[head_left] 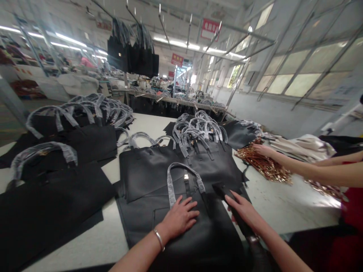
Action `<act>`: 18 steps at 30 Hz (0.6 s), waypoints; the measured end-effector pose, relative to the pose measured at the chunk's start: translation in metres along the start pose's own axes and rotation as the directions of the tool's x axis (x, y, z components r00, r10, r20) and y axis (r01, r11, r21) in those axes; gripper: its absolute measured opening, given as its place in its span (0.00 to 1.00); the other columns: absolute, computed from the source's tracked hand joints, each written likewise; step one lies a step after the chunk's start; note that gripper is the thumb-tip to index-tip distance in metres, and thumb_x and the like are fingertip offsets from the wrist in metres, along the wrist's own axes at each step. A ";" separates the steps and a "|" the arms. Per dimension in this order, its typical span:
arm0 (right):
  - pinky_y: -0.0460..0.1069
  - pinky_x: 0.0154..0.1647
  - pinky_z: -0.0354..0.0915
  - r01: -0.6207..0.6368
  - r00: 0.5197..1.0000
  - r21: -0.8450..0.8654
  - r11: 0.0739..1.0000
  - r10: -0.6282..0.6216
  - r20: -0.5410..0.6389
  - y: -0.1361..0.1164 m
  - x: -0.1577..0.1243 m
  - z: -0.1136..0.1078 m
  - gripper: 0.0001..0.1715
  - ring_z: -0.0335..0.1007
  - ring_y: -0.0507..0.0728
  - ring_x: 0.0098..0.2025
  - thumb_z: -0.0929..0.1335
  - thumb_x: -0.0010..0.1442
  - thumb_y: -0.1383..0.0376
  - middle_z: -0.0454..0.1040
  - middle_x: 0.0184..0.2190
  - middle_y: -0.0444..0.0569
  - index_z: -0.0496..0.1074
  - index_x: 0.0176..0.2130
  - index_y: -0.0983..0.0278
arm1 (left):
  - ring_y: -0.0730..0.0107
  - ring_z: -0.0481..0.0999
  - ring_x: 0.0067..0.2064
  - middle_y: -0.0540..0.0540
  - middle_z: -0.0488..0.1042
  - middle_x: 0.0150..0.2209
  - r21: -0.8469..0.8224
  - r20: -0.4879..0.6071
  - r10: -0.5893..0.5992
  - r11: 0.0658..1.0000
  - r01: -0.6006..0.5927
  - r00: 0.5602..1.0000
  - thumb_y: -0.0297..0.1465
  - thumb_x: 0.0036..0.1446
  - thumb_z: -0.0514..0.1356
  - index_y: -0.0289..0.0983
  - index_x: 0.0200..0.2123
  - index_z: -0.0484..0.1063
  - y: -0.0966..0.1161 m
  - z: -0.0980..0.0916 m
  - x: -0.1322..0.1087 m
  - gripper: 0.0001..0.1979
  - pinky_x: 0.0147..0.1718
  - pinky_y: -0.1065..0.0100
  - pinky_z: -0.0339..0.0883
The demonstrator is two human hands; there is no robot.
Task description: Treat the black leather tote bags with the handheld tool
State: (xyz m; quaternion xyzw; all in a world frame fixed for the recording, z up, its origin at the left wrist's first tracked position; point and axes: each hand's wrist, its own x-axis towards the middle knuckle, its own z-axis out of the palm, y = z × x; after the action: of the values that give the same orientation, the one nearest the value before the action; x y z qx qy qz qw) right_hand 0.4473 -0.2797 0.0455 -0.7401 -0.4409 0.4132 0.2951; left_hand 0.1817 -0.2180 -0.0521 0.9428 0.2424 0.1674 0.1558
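Note:
My left hand (pixel 179 218) lies flat with fingers stretched out on a black leather tote bag (pixel 147 223) in front of me. The bag's handle (pixel 171 185) is wrapped in grey film. My right hand (pixel 244 210) rests at the bag's right edge, fingers extended over a black strap piece (pixel 224 190) that runs under my palm. A silver bracelet (pixel 159 239) sits on my left wrist. More black bags (pixel 159 166) lie stacked just beyond.
Piles of black bags with wrapped handles (pixel 198 130) cover the white table (pixel 272 204), also at the left (pixel 70 136). Another person's arm (pixel 300 164) reaches from the right to a heap of gold metal parts (pixel 263 164). Bags hang overhead (pixel 133 53).

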 end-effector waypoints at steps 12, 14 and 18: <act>0.41 0.11 0.61 -0.096 0.888 -0.069 0.993 0.117 0.446 -0.013 -0.050 0.051 0.28 0.65 0.49 0.13 0.64 0.61 0.49 0.67 0.22 0.39 0.62 0.55 0.61 | 0.56 0.68 0.52 0.42 0.72 0.50 -0.168 -0.365 -0.471 0.881 0.441 0.803 0.28 0.55 0.59 0.40 0.46 0.71 0.018 -0.014 -0.072 0.14 0.52 0.52 0.63; 0.41 0.10 0.61 -0.116 0.878 -0.096 0.989 0.147 0.456 -0.016 -0.044 0.058 0.26 0.65 0.49 0.13 0.63 0.62 0.48 0.67 0.22 0.40 0.64 0.52 0.61 | 0.57 0.68 0.52 0.43 0.72 0.50 -0.126 -0.332 -0.446 0.894 0.430 0.831 0.29 0.56 0.59 0.39 0.46 0.72 0.022 -0.014 -0.082 0.13 0.53 0.53 0.62; 0.41 0.11 0.62 -0.139 0.877 -0.104 0.985 0.171 0.449 -0.025 -0.031 0.063 0.26 0.66 0.50 0.14 0.61 0.63 0.47 0.68 0.22 0.41 0.64 0.52 0.62 | 0.58 0.68 0.51 0.45 0.73 0.49 -0.070 -0.281 -0.425 0.903 0.423 0.860 0.30 0.58 0.59 0.39 0.45 0.72 0.026 -0.015 -0.085 0.11 0.53 0.55 0.61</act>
State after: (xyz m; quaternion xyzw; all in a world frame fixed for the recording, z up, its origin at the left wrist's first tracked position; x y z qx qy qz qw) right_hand 0.3742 -0.2917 0.0459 -0.6649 -0.4512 0.5822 0.1238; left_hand 0.1162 -0.2800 -0.0493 0.8310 0.4634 0.2661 0.1545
